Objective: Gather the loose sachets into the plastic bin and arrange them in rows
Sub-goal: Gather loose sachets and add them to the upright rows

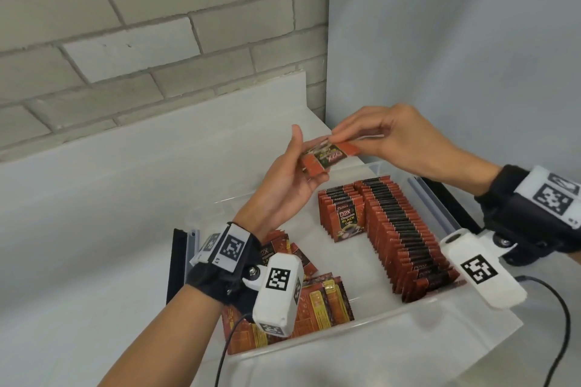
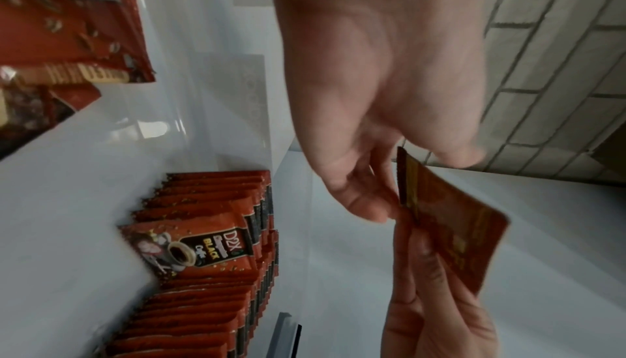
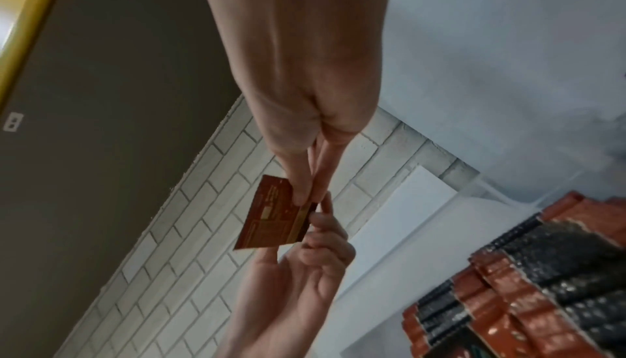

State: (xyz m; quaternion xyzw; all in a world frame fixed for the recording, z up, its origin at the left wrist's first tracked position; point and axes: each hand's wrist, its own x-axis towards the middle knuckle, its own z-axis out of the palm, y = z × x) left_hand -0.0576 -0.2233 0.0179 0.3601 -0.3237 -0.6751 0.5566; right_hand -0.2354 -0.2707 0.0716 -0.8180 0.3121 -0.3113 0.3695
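Observation:
Both hands hold a thin stack of red-brown coffee sachets [image 1: 330,156] above the far rim of the clear plastic bin [image 1: 371,322]. My left hand [image 1: 302,163] grips the stack's left end between thumb and fingers. My right hand [image 1: 342,139] pinches the right end of the top sachet [image 3: 271,216]. From the left wrist, the sachet [image 2: 450,238] shows its back. Inside the bin, a long row of upright sachets [image 1: 405,239] runs along the right side, a short row [image 1: 342,214] stands beside it, and loose sachets [image 1: 317,302] lie flat at the near left.
The bin sits on a white counter [image 1: 110,204] against a grey brick wall [image 1: 125,25], with a pale wall on the right. A black cable [image 1: 562,324] hangs by the bin's right corner. A dark lid edge [image 1: 176,264] stands at the bin's left.

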